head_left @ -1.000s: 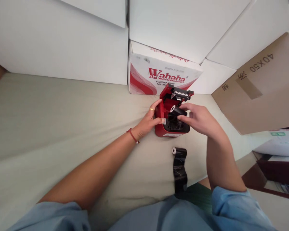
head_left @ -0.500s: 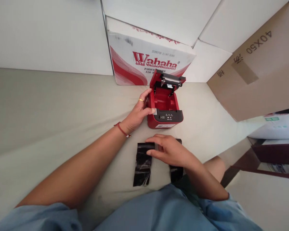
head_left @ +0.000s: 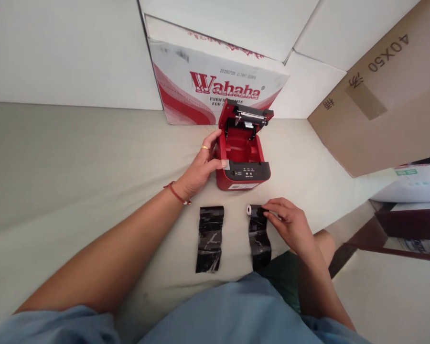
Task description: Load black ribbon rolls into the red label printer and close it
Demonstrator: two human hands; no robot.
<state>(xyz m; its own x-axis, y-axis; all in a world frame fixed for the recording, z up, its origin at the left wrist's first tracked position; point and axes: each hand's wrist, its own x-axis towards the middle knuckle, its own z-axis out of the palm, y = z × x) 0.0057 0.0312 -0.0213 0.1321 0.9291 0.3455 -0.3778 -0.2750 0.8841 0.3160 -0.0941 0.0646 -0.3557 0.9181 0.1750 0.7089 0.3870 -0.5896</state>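
Observation:
A small red-and-black label printer (head_left: 242,177) stands on the pale sheet with its lid (head_left: 250,116) tilted up and its red inside bare. My left hand (head_left: 202,167) grips the printer's left side, thumb on the grey tab at the front corner. Nearer to me lie two strips of shiny black film. The right one is a black ribbon roll (head_left: 258,210) with a white core end showing and its loose length trailing toward me. My right hand (head_left: 288,222) pinches the right end of that roll. The left black ribbon (head_left: 210,239) lies untouched, creased along its length.
Behind the printer stands a white-and-red Wahaba-lettered carton (head_left: 179,91), with white boxes (head_left: 71,52) around it. A brown cardboard box (head_left: 376,91) leans in at the right. Past the sheet's right edge are a white bag (head_left: 412,184) and dark red shelving (head_left: 408,224).
My right hand has moved right, from above the left ribbon to the right end of the other roll. My left hand stays on the printer. The view has shifted slightly.

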